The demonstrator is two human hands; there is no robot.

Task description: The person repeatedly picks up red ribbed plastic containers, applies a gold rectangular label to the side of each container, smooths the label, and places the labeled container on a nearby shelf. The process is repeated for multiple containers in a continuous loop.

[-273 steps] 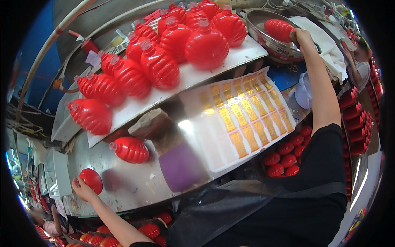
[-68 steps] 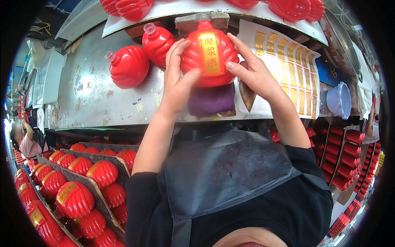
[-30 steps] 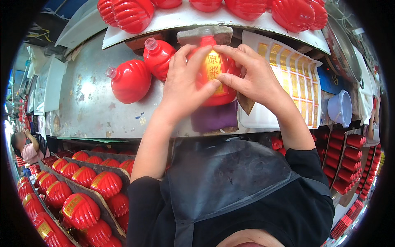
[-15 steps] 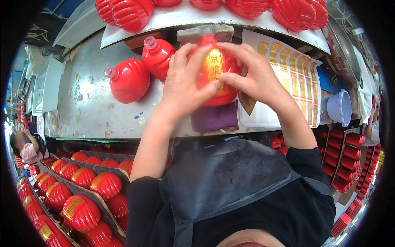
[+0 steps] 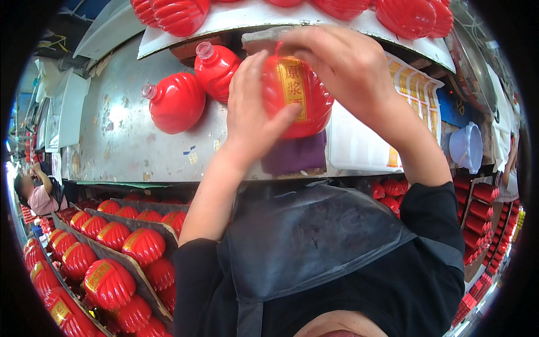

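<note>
A red ribbed bottle with a gold label on its front stands over a folded purple cloth at the bench edge. My left hand cups the bottle's left side, thumb bent across toward the label. Over the bottle's neck and upper right curls my right hand; motion smears its fingers, and they hide most of the neck. Left of my hands are two more red bottles, one upright-leaning and one lying tilted, both with clear uncapped necks and no label showing.
A white sheet of gold labels lies on the metal bench, right of the bottle. Red bottles line a white shelf at the back. A lilac bucket hangs at the right. Labelled bottles fill racks lower left; a person is beyond.
My right hand has lifted off the label and moved up to the bottle's neck. My left thumb stays by the label. The view has shifted slightly.
</note>
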